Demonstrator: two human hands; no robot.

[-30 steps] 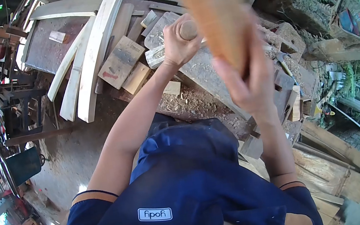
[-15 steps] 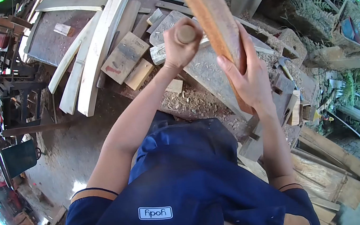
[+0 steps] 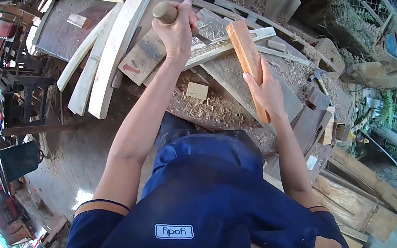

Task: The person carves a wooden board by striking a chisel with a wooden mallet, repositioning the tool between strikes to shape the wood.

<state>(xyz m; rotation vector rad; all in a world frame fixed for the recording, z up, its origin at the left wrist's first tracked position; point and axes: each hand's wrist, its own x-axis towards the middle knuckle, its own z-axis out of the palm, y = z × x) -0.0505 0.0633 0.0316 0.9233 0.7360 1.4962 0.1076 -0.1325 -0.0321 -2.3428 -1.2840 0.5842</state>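
Observation:
My left hand (image 3: 176, 35) is closed around a tool with a round wooden handle (image 3: 165, 13); a thin dark part shows below its fingers, over the bench. In my right hand (image 3: 268, 91) is a reddish-brown wooden block (image 3: 244, 49), gripped near its lower half with the thumb on its left side. The block is tilted, its top end away from me. Behind it, a long pale piece of wood (image 3: 219, 47) lies across the bench boards. The two hands are apart.
Long pale curved boards (image 3: 116, 48) lie at the left of the bench. A hammer (image 3: 318, 76) lies at the right. Shavings surround a small square offcut (image 3: 197, 91). Planks (image 3: 364, 174) are stacked at lower right, and a green chair (image 3: 19, 160) stands at far left.
My right hand has lowered the block away from the camera. My left hand has moved up and left with the tool, and more of the pale wood now shows.

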